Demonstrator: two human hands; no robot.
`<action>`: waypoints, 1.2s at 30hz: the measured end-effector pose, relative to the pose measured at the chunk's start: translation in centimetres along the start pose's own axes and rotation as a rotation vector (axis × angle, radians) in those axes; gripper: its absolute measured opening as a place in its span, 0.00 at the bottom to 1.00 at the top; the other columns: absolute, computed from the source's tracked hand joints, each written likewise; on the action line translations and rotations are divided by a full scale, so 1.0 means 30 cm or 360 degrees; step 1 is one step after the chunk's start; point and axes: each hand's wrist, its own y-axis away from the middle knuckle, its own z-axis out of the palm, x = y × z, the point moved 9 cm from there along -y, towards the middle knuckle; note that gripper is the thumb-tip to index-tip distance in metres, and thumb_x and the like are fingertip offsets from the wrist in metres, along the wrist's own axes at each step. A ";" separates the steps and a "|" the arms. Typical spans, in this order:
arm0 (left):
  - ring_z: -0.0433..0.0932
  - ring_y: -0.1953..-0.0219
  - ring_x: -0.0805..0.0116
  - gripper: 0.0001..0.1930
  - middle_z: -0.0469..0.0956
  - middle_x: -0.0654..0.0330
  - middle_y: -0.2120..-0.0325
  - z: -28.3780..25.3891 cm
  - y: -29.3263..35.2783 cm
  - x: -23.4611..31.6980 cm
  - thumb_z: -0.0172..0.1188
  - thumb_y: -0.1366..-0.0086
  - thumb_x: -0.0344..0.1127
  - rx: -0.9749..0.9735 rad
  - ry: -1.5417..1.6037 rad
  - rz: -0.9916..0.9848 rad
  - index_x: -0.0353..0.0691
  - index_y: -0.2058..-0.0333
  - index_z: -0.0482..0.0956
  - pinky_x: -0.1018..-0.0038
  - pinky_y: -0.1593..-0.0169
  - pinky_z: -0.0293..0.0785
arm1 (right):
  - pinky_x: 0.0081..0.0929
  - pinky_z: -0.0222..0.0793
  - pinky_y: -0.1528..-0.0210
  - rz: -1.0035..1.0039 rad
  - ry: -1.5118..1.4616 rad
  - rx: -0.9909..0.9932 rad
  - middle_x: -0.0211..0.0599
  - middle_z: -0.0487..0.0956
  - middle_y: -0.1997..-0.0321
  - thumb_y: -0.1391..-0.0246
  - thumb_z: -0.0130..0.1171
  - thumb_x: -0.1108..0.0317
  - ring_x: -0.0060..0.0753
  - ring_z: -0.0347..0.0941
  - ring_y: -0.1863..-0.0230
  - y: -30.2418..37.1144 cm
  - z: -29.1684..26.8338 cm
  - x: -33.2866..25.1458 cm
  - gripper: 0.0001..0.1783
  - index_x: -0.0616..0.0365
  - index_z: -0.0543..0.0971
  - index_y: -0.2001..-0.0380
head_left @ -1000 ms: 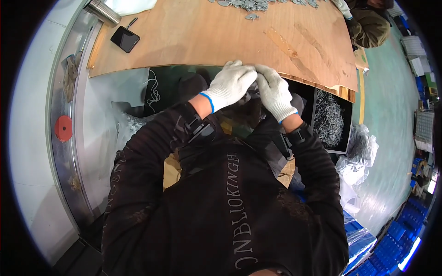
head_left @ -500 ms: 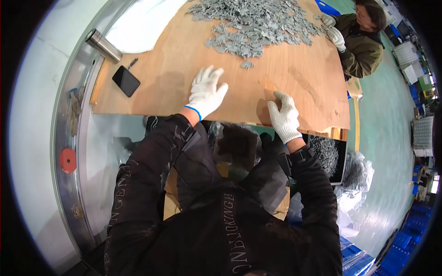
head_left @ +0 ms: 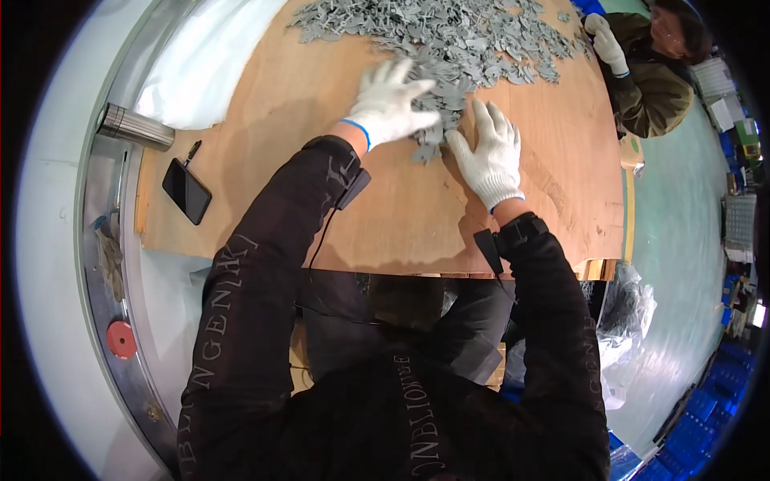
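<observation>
A wide heap of small flat grey parts [head_left: 449,40] lies across the far side of the wooden tabletop [head_left: 385,216]. My left hand [head_left: 391,104], in a white knit glove, is spread at the heap's near edge, its fingertips against the parts and slightly blurred. My right hand [head_left: 489,156], gloved alike, lies with fingers stretched out just right of a tongue of parts that runs toward me. Between the two hands a few parts [head_left: 429,148] sit on the wood. Neither hand grips a part.
A phone [head_left: 187,191] with a pen [head_left: 192,152] beside it and a steel flask [head_left: 136,128] are at left, near white sheeting [head_left: 200,64]. At far right a co-worker in a dark jacket [head_left: 658,96] has a gloved hand [head_left: 608,48] by the heap.
Both hands have moved forward from the near part of the table to the heap. A strip of parts now reaches nearer me between them. The co-worker's hands have shifted.
</observation>
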 end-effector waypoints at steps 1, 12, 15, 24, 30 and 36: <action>0.60 0.22 0.35 0.31 0.68 0.46 0.26 0.004 0.008 0.043 0.64 0.29 0.59 0.0022 0.0027 0.0175 0.55 0.32 0.78 0.39 0.21 0.52 | 0.53 0.53 0.18 -0.0052 0.0023 -0.0036 0.49 0.77 0.27 0.37 0.68 0.50 0.56 0.66 0.22 -0.021 -0.001 -0.019 0.37 0.53 0.77 0.29; 0.68 0.27 0.37 0.20 0.77 0.49 0.32 -0.069 0.337 0.061 0.73 0.36 0.43 0.0175 0.0486 0.0058 0.51 0.45 0.87 0.44 0.23 0.63 | 0.49 0.63 0.22 -0.0162 -0.0596 -0.0188 0.47 0.84 0.37 0.39 0.67 0.68 0.57 0.74 0.29 0.152 -0.092 -0.007 0.25 0.56 0.81 0.38; 0.67 0.27 0.38 0.20 0.76 0.51 0.32 -0.136 0.405 0.137 0.74 0.38 0.42 0.0116 0.0409 0.0174 0.52 0.47 0.87 0.41 0.22 0.61 | 0.48 0.65 0.23 0.0058 -0.0948 -0.0190 0.48 0.85 0.40 0.41 0.65 0.74 0.58 0.77 0.32 0.253 -0.135 0.022 0.23 0.57 0.82 0.41; 0.65 0.25 0.40 0.22 0.74 0.52 0.33 -0.131 0.439 0.158 0.76 0.40 0.44 0.0124 0.0471 0.0422 0.52 0.46 0.86 0.38 0.22 0.58 | 0.56 0.63 0.20 -0.0448 -0.0605 -0.0127 0.52 0.84 0.38 0.48 0.60 0.81 0.63 0.77 0.32 0.307 -0.160 0.000 0.25 0.56 0.84 0.45; 0.65 0.26 0.41 0.23 0.75 0.53 0.33 -0.147 0.389 0.227 0.75 0.39 0.44 0.0141 0.0255 0.0329 0.50 0.45 0.85 0.38 0.23 0.57 | 0.59 0.62 0.21 -0.0132 -0.0563 -0.0078 0.51 0.83 0.37 0.50 0.57 0.82 0.65 0.72 0.28 0.281 -0.170 -0.026 0.22 0.57 0.87 0.52; 0.66 0.27 0.42 0.17 0.76 0.54 0.34 -0.088 0.388 0.138 0.73 0.37 0.41 0.0256 0.0470 0.0247 0.49 0.50 0.84 0.38 0.23 0.56 | 0.57 0.63 0.21 -0.0260 -0.0404 -0.0106 0.52 0.81 0.33 0.48 0.56 0.81 0.66 0.70 0.26 0.263 -0.133 -0.039 0.23 0.58 0.86 0.50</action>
